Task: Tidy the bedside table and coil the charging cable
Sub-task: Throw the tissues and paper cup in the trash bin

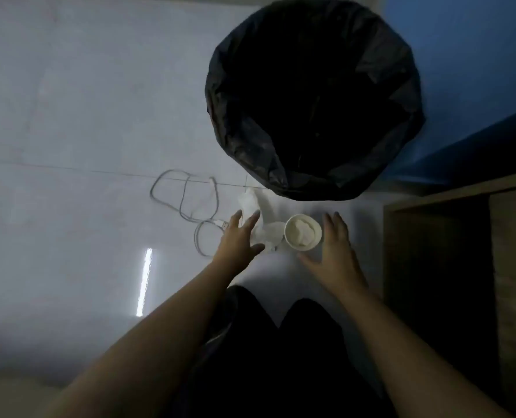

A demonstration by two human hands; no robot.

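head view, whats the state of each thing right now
bin: upright, open, lined with a black bag
cable: loose on the floor, uncoiled
cup: upright, stuffed with tissue
tissue: crumpled on the floor
left hand: open, empty
right hand: open, empty

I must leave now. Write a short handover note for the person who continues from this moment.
Left hand: open, empty, over the crumpled tissue.
Right hand: open, empty, beside the paper cup, not gripping it.
Charging cable: loose on the floor, uncoiled.
Bin: black liner, open, just beyond the cup.
Done: nothing visible yet.
Left: probably bin the cup and tissue, then coil the cable.
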